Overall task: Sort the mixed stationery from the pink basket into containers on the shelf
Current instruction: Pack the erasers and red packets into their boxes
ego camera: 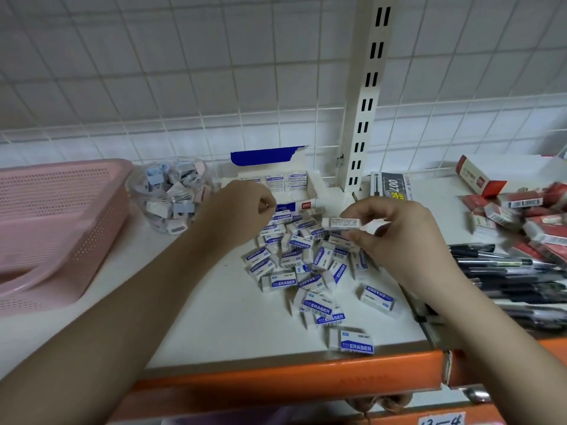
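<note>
Eraser — pinched in right hand.

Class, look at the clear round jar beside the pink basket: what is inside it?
The clear jar holds a heap of small blue, white and pinkish pieces, seemingly sharpeners. Those buried in the middle are covered.

I saw two bare forearms reaching in from the bottom corners, with no sleeve on either as far as the view ran. The left hand and the right hand carried no ring, watch, band or glove that I could make out. Fingernails looked short and plain.
</note>
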`<state>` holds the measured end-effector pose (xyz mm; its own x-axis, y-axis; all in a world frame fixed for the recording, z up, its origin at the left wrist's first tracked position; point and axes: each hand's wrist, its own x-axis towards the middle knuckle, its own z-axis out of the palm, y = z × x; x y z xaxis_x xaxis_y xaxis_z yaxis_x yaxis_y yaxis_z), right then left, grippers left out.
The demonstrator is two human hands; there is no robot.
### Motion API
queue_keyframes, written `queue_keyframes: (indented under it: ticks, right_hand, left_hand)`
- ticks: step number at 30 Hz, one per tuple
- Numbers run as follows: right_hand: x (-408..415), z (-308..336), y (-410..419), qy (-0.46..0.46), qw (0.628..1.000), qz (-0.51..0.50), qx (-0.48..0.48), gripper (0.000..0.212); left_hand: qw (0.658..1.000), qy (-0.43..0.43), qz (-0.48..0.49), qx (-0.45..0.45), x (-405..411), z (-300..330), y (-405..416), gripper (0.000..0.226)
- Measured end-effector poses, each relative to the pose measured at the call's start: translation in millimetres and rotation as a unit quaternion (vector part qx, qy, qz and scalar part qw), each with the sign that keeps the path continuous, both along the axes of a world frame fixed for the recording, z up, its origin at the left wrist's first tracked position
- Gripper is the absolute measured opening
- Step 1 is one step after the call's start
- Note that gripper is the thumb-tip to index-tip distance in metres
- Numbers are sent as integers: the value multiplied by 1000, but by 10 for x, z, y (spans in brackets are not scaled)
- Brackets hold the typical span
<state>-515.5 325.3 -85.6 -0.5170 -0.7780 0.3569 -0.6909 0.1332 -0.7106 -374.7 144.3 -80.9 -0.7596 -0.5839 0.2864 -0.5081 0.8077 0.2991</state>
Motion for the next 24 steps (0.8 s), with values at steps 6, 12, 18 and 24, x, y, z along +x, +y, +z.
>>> queue_keyframes:
  ticks: [6,12,18,24]
  right_hand:
    - [-12,21,-123,3,1000,20,-4,19]
    - [-34,94,-594,25,997,68,9,12]
    - [-29,22,-1269,56,991,113,44,9]
    - [1,-128,-1721,112,982,131,78,17]
  left_hand:
    - [988,-79,66,115,326,-153,287,36]
    - [979,-9,83,185,426,-287,433,32]
    - [979,-18,60,196,551,-325,543,37]
    - [969,15,70,235,584,-271,580,34]
